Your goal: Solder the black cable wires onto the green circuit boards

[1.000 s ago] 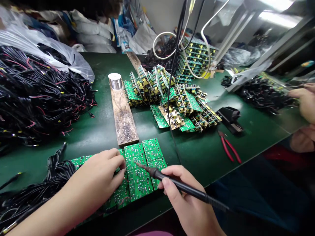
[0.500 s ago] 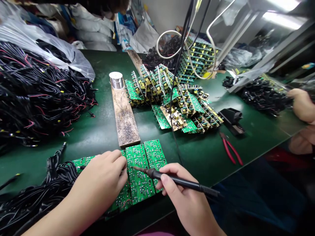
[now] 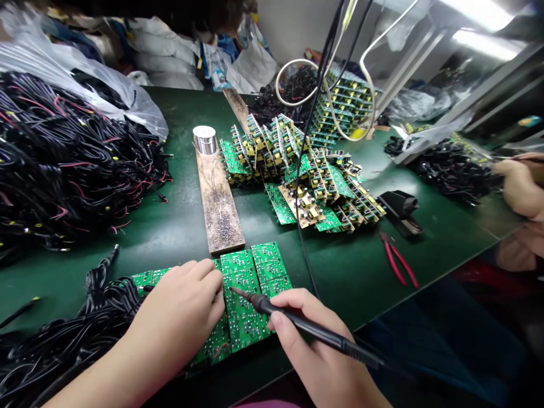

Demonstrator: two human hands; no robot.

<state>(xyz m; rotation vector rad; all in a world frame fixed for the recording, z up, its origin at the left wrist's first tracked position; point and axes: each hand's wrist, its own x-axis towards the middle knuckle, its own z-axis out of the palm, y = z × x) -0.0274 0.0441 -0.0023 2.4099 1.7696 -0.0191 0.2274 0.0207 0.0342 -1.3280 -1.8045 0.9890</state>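
Observation:
In my right hand (image 3: 317,334) is a black soldering iron (image 3: 297,320), held like a pen with its tip pointing left over the green circuit boards (image 3: 244,311). The boards lie side by side in rows, solder side up, at the table's near edge. My left hand (image 3: 191,294) is closed above the boards just left of the iron's tip. Its fingertips face away from me, and whatever they pinch is hidden. Bundled black cables (image 3: 97,317) lie to the left of my left hand and partly behind its wrist.
Beyond the boards lies a solder-spattered wooden strip (image 3: 221,209) with a solder spool (image 3: 204,140) at its far end. Stacked circuit boards (image 3: 297,175) stand behind. Red-handled cutters (image 3: 398,260) and a black holder (image 3: 400,211) lie right. A cable heap (image 3: 76,164) fills the left; another person's hand (image 3: 522,187) is far right.
The view has shifted slightly, so the table's things sit a little further right. Both my hands keep nearly the same pose, with the iron's tip still beside my left fingers.

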